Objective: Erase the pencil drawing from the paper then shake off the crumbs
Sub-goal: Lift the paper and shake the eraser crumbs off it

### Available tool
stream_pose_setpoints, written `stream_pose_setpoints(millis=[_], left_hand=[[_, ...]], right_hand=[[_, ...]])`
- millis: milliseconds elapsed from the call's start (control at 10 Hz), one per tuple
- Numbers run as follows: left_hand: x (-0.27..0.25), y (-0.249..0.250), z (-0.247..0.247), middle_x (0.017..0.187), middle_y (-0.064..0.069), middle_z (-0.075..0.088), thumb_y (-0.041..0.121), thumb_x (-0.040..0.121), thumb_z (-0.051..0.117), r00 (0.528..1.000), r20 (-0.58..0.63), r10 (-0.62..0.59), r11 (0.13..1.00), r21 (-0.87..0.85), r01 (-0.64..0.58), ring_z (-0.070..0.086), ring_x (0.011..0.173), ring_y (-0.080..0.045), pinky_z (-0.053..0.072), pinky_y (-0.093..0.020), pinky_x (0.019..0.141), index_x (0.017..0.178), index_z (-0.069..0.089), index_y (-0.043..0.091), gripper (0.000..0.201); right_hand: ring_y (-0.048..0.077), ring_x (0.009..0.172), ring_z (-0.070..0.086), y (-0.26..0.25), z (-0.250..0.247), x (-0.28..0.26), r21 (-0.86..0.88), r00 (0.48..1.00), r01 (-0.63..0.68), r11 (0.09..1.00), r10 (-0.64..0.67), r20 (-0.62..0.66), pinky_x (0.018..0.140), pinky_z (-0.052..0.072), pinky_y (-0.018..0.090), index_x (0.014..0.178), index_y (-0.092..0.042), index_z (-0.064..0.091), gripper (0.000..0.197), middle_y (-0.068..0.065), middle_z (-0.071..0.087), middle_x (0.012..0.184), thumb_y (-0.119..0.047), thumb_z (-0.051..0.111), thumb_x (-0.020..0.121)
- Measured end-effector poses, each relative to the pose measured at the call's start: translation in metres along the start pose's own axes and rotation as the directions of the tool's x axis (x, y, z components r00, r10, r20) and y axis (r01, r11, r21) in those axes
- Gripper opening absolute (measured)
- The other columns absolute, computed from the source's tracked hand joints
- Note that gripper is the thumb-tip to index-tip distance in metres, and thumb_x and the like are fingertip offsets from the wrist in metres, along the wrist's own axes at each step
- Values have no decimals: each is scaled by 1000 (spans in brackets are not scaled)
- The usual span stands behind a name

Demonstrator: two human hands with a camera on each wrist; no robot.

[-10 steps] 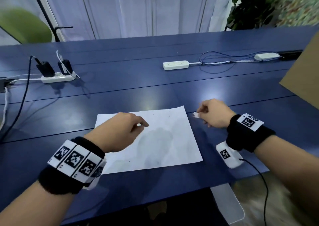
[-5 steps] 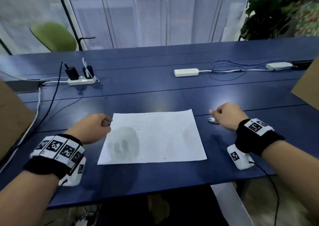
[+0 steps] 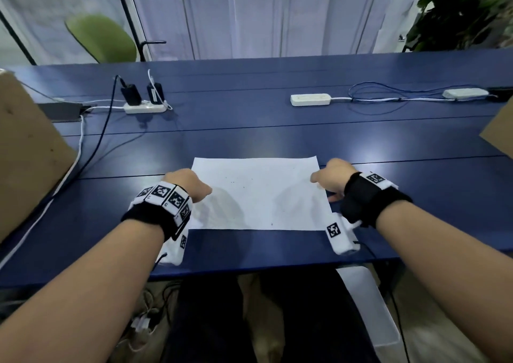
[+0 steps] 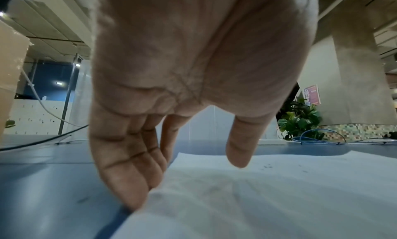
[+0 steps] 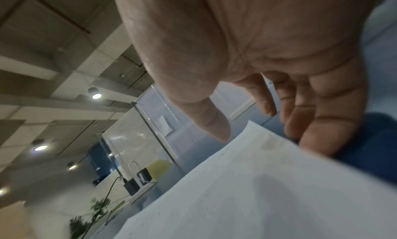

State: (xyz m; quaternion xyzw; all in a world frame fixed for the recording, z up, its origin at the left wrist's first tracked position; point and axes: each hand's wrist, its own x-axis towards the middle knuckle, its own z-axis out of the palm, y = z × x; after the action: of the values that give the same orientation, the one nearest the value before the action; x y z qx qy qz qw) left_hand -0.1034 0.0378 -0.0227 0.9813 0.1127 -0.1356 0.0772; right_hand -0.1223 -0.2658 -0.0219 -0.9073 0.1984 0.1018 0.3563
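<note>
left hand [image 3: 186, 184] fingers [image 4: 125, 183] straight, thumb wide at paper [image 3: 261, 199] edge | right hand [image 3: 332, 181] pinch unclear | risk: uneven lift spills crumbs [image 3: 232, 181] on desk [image 3: 249, 129]

One paper [image 3: 261, 193], two hands [image 3: 186, 185] [image 3: 333, 179], one chair [image 3: 102, 38], one plant [image 3: 460, 10].

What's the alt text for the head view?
A left hand and right hand sit at opposite side edges of a white paper on a blue table. Dark crumbs dot the paper; two power strips lie beyond.
</note>
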Motion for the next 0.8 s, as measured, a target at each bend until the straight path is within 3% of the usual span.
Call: stream_pose_setpoints(millis=[100,200,300,400,500,600,700,800], left_hand=[[-4,2,6,104,-10,66,49,80,58,999,7,-43,999,-5,43,63,101,-33,52,-32,84,104,61,10,46],[-10,-1,7,99,-10,66,41,86,56,999,-13,-43,998,-49,42,62,98,-31,45,-29,82,91,58,9,33],[-12,-12,9,91,-12,64,41,86,60,999,-21,-30,979,-202,25,63,93,-33,51,-34,81,90,60,6,35],[-11,-32,15,74,-11,67,44,84,60,1000,15,-19,937,-349,24,67,76,-31,59,-41,79,81,66,2,42],[-19,-50,21,60,-9,64,47,86,59,1000,23,3,894,-448,8,64,62,-29,60,-43,79,63,63,7,47],[-32,-62,22,68,-8,72,63,81,58,998,45,36,821,-571,-3,72,69,-31,59,-43,80,74,69,4,61],[-56,-65,24,59,-2,64,74,74,57,995,65,80,764,-645,-19,60,53,-25,51,-31,65,69,59,5,69],[-84,-61,32,71,-7,62,37,88,67,985,31,171,528,-847,-65,53,60,-20,43,-27,55,87,65,-6,43]], right_hand=[[30,73,58,3,-2,-2,-39,1000,-20,999,20,6,60,44,27,86,-5,56,18,14,62,85,-18,61,77],[29,73,55,12,-3,-1,-78,999,-6,997,3,-38,63,43,28,70,-7,52,8,13,62,82,-10,53,77],[29,93,61,28,1,14,-125,1000,6,992,-9,-25,74,46,25,74,-10,54,15,10,64,99,-8,47,86],[30,108,59,42,-2,15,-221,998,57,974,-56,10,73,45,21,85,-9,59,15,6,64,98,-12,45,89],[27,108,57,43,-12,-4,-178,996,73,981,-64,55,76,46,23,104,-13,62,18,6,65,106,-12,51,89],[20,87,54,51,-20,-25,130,998,49,990,-45,-33,60,39,17,75,-21,59,13,0,57,79,-15,62,86],[17,73,53,65,-20,-33,134,997,60,989,-65,36,60,41,19,76,-15,63,11,1,59,77,-13,65,86],[18,62,54,79,-18,-48,311,996,42,950,-65,62,61,44,25,82,-3,68,6,7,63,73,-9,66,85]])
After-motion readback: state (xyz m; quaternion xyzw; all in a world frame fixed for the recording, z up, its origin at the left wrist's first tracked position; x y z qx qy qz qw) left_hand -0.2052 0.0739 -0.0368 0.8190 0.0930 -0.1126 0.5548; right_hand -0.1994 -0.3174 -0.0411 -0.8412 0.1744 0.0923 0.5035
